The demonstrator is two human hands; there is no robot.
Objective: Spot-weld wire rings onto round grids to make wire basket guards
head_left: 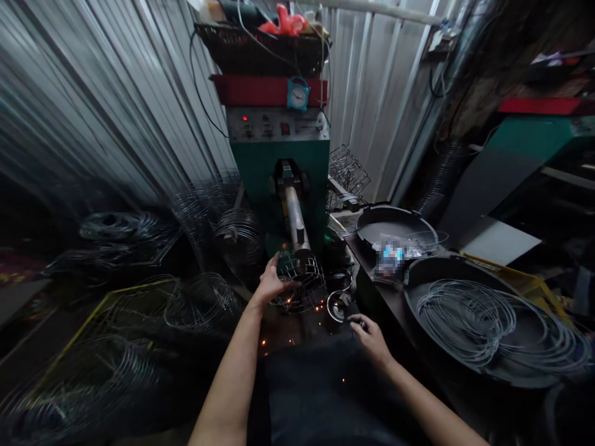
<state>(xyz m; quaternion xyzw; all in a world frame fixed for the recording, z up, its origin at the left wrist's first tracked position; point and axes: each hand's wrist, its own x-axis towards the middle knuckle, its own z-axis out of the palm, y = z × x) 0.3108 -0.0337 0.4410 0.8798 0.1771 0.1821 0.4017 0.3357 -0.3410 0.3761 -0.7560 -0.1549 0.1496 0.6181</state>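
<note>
My left hand is closed on the left side of a round wire basket, its thumb along the mesh. The basket sits under the tip of the metal arm of a green spot welder. Orange sparks scatter just below it. Lower and to the right, my right hand has its fingers pinched together around something small and dark that I cannot make out. Just beyond those fingers is a bright metal ring, apart from the basket.
To the right, a dark round pan holds loose wire rings, with another pan behind it. Bundles of wire hoops lie to the left. A blue clock hangs on the welder's red top. Corrugated metal wall stands behind.
</note>
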